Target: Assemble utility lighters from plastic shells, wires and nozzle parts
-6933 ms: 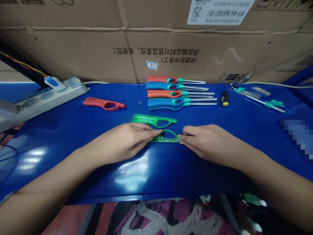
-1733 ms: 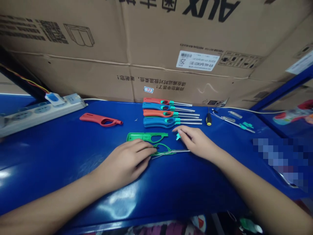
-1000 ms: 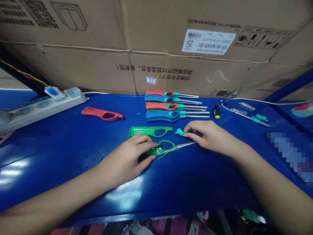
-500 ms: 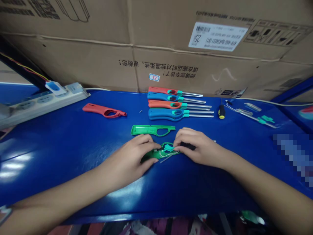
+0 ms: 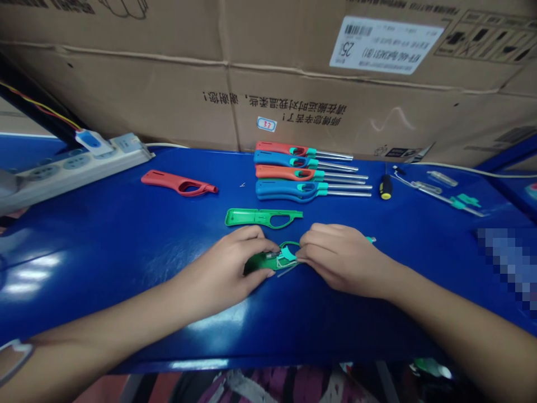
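On the blue table, my left hand (image 5: pixel 235 257) is closed around the rear of an open green lighter shell half (image 5: pixel 257 263), thumb on the near side and fingers on the far side. A teal trigger (image 5: pixel 287 253), a thin white wire and small dark parts sit in the shell. My right hand (image 5: pixel 342 257) pinches at the trigger's right edge; its fingers hide the shell's front end. Just beyond the hands lies the other green shell half (image 5: pixel 247 217), hollow side up. A small teal-and-metal piece (image 5: pixel 371 239) shows behind my right hand.
Several lighters (image 5: pixel 285 190) in red, blue and orange lie stacked in a row. Left of them is a red lighter shell (image 5: pixel 168 180), near a power strip (image 5: pixel 75 165). A screwdriver (image 5: pixel 385 187) and loose lighter parts (image 5: pixel 436 196) lie right. A cardboard box (image 5: pixel 146 101) stands behind.
My right hand has turned palm-down and its fingers have closed up, covering the black object seen in it before. My left hand stays on the shell. The view has shifted slightly.
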{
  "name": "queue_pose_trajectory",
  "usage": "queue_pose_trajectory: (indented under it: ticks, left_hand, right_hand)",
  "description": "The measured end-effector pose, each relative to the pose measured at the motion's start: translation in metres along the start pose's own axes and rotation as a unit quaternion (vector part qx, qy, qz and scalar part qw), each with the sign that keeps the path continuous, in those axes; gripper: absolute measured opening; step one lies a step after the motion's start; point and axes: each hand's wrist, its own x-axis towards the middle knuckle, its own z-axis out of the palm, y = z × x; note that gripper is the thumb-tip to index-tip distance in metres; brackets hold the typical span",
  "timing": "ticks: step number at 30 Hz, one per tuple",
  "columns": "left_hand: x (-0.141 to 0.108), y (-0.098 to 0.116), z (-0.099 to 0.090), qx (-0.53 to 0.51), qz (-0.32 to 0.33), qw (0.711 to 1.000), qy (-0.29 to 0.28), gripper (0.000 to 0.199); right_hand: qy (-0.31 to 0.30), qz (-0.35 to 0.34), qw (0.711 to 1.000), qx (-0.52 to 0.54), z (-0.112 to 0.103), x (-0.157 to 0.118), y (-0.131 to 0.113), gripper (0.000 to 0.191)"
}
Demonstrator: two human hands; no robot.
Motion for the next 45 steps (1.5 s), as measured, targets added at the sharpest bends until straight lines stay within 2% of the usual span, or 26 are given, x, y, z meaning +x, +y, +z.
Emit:
queue_pose_trajectory:
  ticks: [11,25,28,35,39,45]
  left_hand:
    - [0.0,0.001,0.002,0.015,0.003,1.0,0.0,0.024]
    - [-0.005,0.002,0.005,0.059,0.033,0.998,0.005,0.034]
    - [-0.004,0.002,0.006,0.047,0.021,0.999,0.01,0.036]
    - [-0.001,0.003,0.006,-0.01,0.007,1.0,0.007,0.029]
    - [-0.001,0.006,0.007,-0.024,-0.008,0.999,0.022,0.018]
    - [0.0,0.004,0.011,0.007,-0.001,0.999,0.031,0.013]
  right_hand:
    - [-0.021,0.016,0.999,0.029,0.0,0.0,-0.002,0.024]
    - [-0.078,-0.006,0.996,-0.036,-0.008,0.002,-0.012,0.025]
    - [-0.082,0.012,0.996,-0.018,-0.008,0.001,-0.012,0.024]
    - [-0.074,0.098,0.987,0.104,-0.001,-0.003,-0.006,0.023]
    - [-0.064,0.111,0.988,0.091,0.002,-0.002,-0.007,0.023]
    - [-0.037,0.118,0.99,0.071,0.002,0.0,-0.01,0.015]
